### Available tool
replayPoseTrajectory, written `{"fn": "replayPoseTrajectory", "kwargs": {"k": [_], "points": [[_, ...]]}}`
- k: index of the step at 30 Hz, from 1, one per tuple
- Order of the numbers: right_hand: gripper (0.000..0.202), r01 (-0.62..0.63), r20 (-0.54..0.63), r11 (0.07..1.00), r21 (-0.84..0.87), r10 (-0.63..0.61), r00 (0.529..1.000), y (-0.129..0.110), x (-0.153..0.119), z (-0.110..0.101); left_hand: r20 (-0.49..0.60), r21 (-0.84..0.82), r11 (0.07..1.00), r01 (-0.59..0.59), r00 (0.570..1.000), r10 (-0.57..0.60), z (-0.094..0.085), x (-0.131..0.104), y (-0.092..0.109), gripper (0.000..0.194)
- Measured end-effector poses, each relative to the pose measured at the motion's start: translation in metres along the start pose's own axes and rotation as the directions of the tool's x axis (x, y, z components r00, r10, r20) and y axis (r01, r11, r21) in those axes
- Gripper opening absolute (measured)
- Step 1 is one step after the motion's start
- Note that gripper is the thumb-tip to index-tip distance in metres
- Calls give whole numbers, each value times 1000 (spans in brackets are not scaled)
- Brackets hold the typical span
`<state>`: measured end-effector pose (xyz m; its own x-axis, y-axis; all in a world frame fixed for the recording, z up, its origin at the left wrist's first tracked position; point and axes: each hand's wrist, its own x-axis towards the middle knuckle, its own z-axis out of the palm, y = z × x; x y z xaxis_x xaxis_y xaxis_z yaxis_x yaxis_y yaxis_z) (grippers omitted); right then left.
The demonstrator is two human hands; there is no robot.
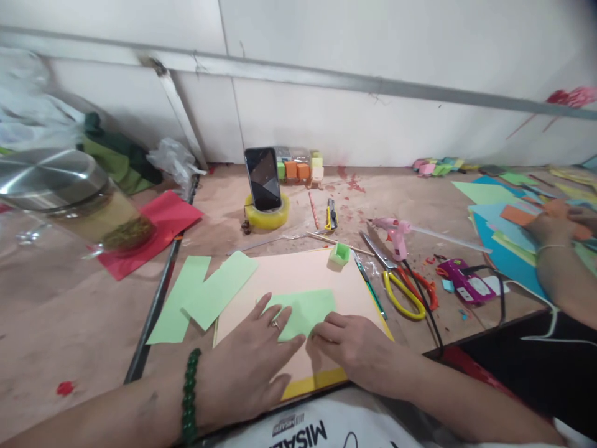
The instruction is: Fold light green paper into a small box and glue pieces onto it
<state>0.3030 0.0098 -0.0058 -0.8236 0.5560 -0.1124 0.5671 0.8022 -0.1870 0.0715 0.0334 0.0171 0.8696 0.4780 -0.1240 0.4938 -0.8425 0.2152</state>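
Where the work surface begins at far left, a lidded glass jar (77, 214) stands on a red sheet; its contents look liquid, so the paper is best handled well apart from it. Two light green paper strips (175, 305) lie between the jar and the work, one overlapping the other, and the upper strip also rests on the peach paper sheet (298, 272).

The left hand (249, 358) is laid over the left part of the light green paper piece (310, 308), fingers spread. This piece lies on the peach sheet, directly in front of the wearer. For good results, the spread fingers should press evenly and straight down (sideways drag would probably skew the paper).

A small green paper box (340, 254) sits near the far right corner of the peach sheet; leave space around it. The right hand (357, 348) has its fingers curled at the near right edge of the paper piece, just beside the left fingertips. Whether it pinches the edge cannot be told. The step in hand appears to be edge work: align the edge first, then apply pressure along its length.

Further right, the yellow-handled scissors (403, 295) and pink glue gun (397, 239) should remain outside the right forearm's path.
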Motion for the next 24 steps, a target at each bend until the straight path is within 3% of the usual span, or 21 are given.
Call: {"fn": "replayPoseTrajectory", "kwargs": {"k": [5, 14, 18, 24], "points": [[17, -17, -16, 999, 32, 18, 1000, 1, 0, -1, -72, 47, 999, -18, 997, 22, 4, -5, 8, 45], [7, 23, 21, 1000, 17, -23, 1000, 2, 1, -5, -102, 68, 980, 189, 978, -182, 7, -39, 15, 33], [22, 75, -8, 995, -63, -76, 997, -3, 11, -7, -139, 143, 975, 170, 979, -150, 10, -38, 17, 32], [24, 183, 36, 975, -127, -180, 983, -7, 27, -15, -59, 256, 964, 77, 996, -64, 6, -21, 17, 42]]}}
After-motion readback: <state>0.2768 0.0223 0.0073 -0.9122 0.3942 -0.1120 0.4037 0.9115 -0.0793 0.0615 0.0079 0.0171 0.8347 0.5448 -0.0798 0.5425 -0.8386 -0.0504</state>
